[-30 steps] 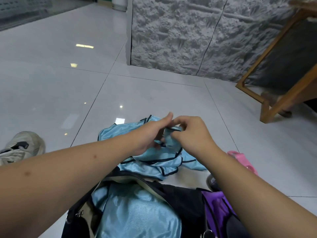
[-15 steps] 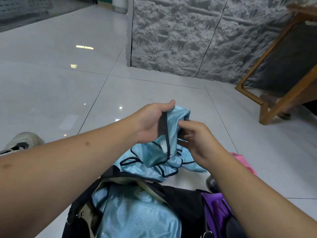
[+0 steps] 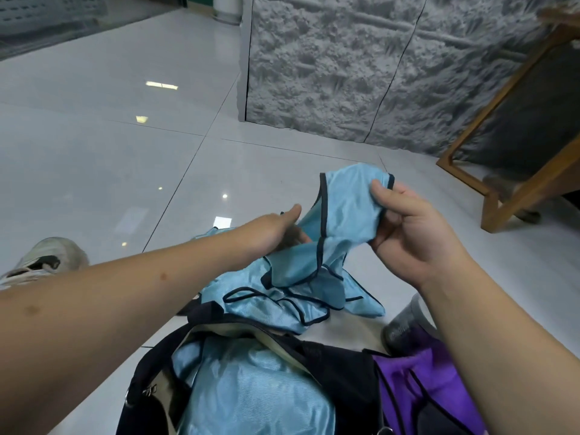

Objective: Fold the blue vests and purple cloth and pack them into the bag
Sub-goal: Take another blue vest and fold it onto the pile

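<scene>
Right hand (image 3: 414, 233) curled round blue vest (image 3: 342, 211)

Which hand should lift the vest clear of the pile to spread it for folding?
Probably the right hand: it already pinches the vest at its raised top edge. The left hand is low against the hanging part, above the pile.

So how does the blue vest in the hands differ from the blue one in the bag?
The held vest is lifted off the floor, crumpled and unfolded; the packed vest lies smooth inside the black bag. The right hand pinches the held vest, while nothing touches the packed vest. Both are shiny light blue.
</scene>
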